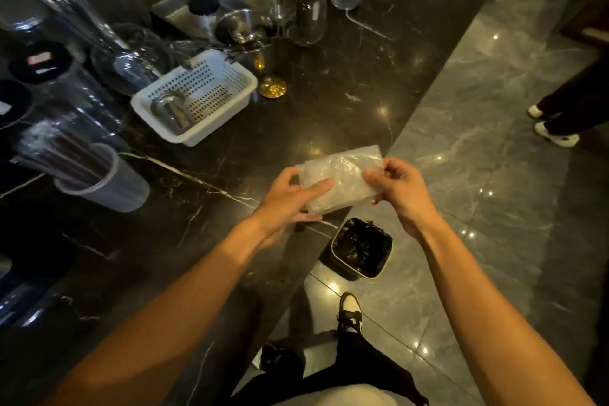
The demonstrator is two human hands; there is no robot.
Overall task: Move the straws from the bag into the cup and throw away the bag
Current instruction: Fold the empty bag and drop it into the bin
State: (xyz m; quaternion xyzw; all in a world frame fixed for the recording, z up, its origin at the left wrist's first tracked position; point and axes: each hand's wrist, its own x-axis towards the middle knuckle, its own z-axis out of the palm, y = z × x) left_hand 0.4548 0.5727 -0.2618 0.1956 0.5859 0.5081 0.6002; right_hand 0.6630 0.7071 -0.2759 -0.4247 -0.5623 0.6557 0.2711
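A folded clear plastic bag (342, 176) is held flat over the counter's front edge. My left hand (291, 194) grips its left side with the thumb on top. On its right end my right hand (400, 188) pinches the plastic. Nothing shows inside the bag. At the left of the counter a pale cup (108, 186) stands holding several dark straws (62, 150) in clear wrappers. A small bin (361, 249) lined with a black bag stands on the floor just below my hands.
A white perforated basket (197, 94) with metal utensils sits on the dark marble counter (329, 76). Glass jars, a metal tray and a gold-footed glass (272, 84) crowd the back. Another person's feet (553, 128) stand at the right.
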